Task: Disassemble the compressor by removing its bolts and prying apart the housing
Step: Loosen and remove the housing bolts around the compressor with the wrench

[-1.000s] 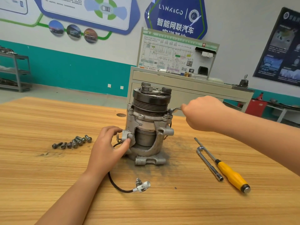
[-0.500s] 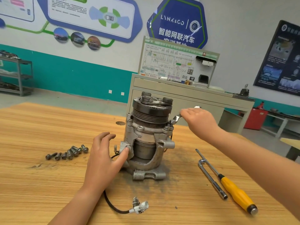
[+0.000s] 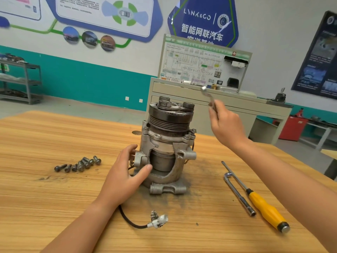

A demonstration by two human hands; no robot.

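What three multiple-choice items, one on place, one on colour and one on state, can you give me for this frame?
1. Where do the loose grey steel bolts lie?
A. On the wooden table, left of the grey metal compressor.
B. On top of the pulley.
C. On the floor.

2. What colour is the handle of the flat-blade screwdriver?
A. Blue.
B. Yellow.
C. Red.

3. What is the right hand doing?
A. Resting flat on the table.
B. Pressing on the compressor.
C. Holding a small silver wrench in the air, clear of the compressor.

Answers:
1 A: the bolts sit clustered on the tabletop at the compressor's left.
2 B: the handle is plainly yellow.
3 C: its fingers curl round the wrench, away from the compressor.
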